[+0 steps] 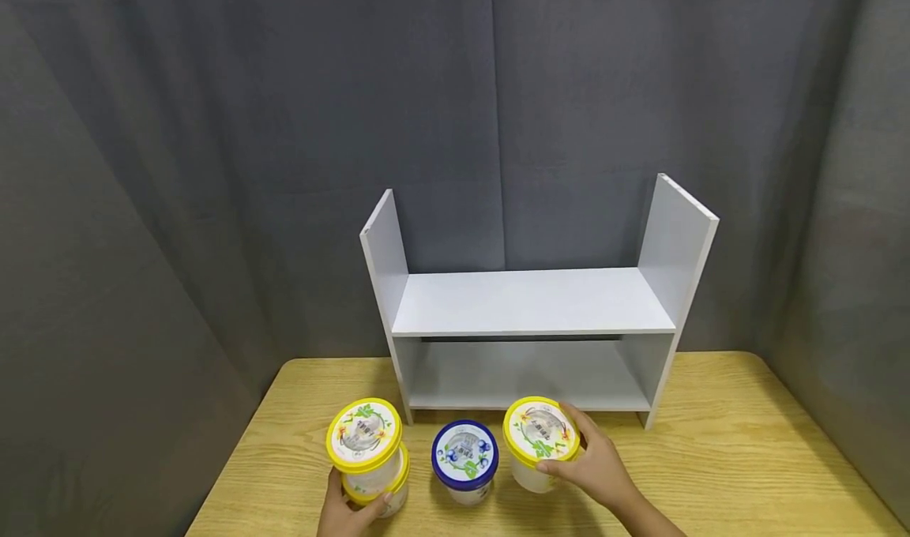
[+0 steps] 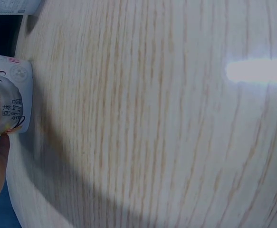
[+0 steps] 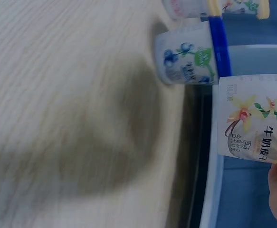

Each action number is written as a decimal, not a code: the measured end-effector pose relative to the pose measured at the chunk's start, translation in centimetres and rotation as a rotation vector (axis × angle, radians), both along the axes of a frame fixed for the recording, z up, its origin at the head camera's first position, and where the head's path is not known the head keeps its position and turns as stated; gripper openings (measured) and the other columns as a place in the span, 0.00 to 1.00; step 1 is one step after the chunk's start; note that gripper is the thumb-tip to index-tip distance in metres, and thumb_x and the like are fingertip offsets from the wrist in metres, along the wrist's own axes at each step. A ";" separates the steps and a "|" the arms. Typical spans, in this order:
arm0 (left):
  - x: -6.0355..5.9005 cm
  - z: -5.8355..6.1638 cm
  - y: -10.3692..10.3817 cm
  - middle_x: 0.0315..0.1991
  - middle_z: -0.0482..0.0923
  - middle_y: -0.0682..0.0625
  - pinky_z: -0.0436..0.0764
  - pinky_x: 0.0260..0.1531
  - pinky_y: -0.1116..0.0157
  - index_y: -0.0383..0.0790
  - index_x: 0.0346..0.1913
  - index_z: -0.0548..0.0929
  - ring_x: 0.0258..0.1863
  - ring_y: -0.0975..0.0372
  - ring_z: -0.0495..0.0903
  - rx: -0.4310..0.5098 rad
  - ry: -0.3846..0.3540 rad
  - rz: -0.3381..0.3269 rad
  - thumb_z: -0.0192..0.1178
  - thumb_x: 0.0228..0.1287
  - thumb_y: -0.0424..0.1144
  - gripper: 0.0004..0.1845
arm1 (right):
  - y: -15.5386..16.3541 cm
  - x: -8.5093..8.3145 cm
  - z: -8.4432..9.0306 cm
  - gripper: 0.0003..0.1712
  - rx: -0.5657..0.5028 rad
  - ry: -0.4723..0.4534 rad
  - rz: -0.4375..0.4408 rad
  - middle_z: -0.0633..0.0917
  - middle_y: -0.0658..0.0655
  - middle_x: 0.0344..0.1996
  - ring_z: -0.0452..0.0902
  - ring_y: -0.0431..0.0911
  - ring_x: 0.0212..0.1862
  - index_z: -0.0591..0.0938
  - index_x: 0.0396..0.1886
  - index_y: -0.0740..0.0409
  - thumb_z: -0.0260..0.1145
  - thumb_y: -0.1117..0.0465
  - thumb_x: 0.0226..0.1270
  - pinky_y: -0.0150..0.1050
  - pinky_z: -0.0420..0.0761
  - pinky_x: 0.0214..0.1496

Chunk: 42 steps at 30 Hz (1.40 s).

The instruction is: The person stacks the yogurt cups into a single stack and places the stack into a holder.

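Observation:
Two yellow-lidded tubs are stacked at the left of the table: the upper tub [image 1: 364, 436] sits on the lower tub [image 1: 395, 499]. My left hand [image 1: 346, 515] grips the lower one, thumb across its front. In the left wrist view, a printed tub [image 2: 7, 97] shows at the left edge with fingertips at its base. My right hand [image 1: 599, 466] holds another yellow-lidded tub [image 1: 535, 474] by its lid, upright. Vanilla flowers are printed on that tub [image 3: 252, 118] in the right wrist view. Between the hands stands a blue-lidded blueberry tub [image 1: 465, 458].
Behind the tubs stands a white two-level shelf [image 1: 533, 300] with tall side panels, its lower board [image 1: 526, 371] close to the tubs. Under everything is a wooden table [image 1: 739, 442]. Grey curtains [image 1: 455, 110] hang behind and at both sides.

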<state>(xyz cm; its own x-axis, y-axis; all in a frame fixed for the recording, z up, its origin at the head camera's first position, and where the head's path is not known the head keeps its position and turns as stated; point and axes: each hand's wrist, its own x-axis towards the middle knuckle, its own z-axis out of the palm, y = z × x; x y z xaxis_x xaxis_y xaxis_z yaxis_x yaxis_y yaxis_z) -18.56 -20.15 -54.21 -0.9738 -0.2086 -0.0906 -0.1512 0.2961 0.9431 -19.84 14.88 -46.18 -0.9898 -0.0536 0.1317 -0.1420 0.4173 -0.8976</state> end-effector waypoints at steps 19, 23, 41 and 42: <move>-0.2 -0.1 0.0 0.58 0.59 0.31 0.75 0.53 0.51 0.32 0.67 0.47 0.56 0.41 0.66 0.018 0.020 -0.016 0.72 0.45 0.44 0.53 | -4.4 -0.4 3.7 0.53 -0.160 0.060 0.145 0.65 0.67 0.63 0.60 0.61 0.64 0.63 0.65 0.65 0.79 0.61 0.37 0.52 0.64 0.65; -0.2 -0.1 0.0 0.58 0.58 0.31 0.75 0.53 0.51 0.33 0.67 0.46 0.56 0.42 0.66 0.019 0.020 -0.016 0.72 0.45 0.43 0.53 | -5.5 -0.5 4.7 0.54 -0.162 0.080 0.173 0.67 0.67 0.62 0.64 0.58 0.62 0.63 0.65 0.65 0.79 0.61 0.36 0.48 0.67 0.63; -0.1 -0.4 0.4 0.53 0.63 0.34 0.79 0.45 0.54 0.31 0.64 0.51 0.50 0.47 0.70 -0.018 0.095 0.014 0.72 0.45 0.43 0.50 | -10.2 -1.7 7.8 0.53 -0.188 0.144 0.375 0.67 0.65 0.62 0.63 0.59 0.63 0.60 0.66 0.65 0.77 0.55 0.42 0.53 0.68 0.63; -0.1 -0.5 0.4 0.53 0.62 0.34 0.79 0.46 0.54 0.31 0.64 0.50 0.50 0.47 0.70 -0.013 0.090 0.006 0.71 0.45 0.44 0.50 | -10.5 -1.7 8.0 0.53 -0.189 0.143 0.378 0.67 0.65 0.62 0.63 0.59 0.63 0.61 0.66 0.65 0.77 0.55 0.42 0.53 0.67 0.63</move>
